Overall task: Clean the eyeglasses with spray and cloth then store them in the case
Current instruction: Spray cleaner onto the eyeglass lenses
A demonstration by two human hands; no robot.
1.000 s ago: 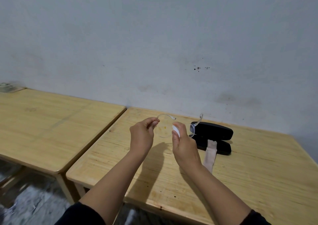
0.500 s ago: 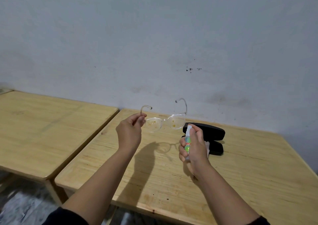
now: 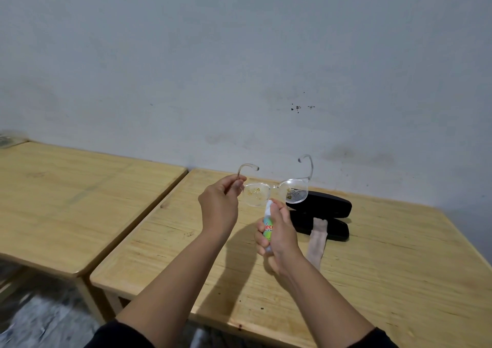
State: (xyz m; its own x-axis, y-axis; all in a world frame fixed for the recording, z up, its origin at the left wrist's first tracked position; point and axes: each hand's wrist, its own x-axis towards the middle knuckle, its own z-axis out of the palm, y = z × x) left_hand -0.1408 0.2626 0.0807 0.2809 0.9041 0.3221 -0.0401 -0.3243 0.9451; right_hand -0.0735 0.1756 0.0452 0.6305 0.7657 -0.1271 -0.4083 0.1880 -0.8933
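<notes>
Left hand: the left hand (image 3: 219, 206) is raised above the desk (image 3: 372, 281); its grip pinches the left arm of the eyeglasses between thumb and fingers.
Eyeglasses: the eyeglasses (image 3: 275, 191) have a clear frame and are held in the air, arms unfolded and pointing up and away toward the wall (image 3: 239, 54). Both lenses carry yellowish specks of dirt.
Right hand: the right hand (image 3: 278, 237) is in the air just below the eyeglasses; its grip is clenched around the spray bottle, with one finger lying on the top of it.
Spray bottle: the spray bottle (image 3: 267, 227) is small, white with a green and red label. It stands almost upright in the hand, and its top is just under the left lens.
Case: the black case (image 3: 322, 214) lies open on the desk, behind the right hand and near the wall.
Cloth: the beige cloth (image 3: 316, 241) lies with one end on the lower half of the case and the other end on the desk.
Second desk: another wooden desk (image 3: 66, 203) stands just beside the first one, on the left.
Sleeves: dark sleeves (image 3: 119, 334) cover the upper arms at the bottom edge.
</notes>
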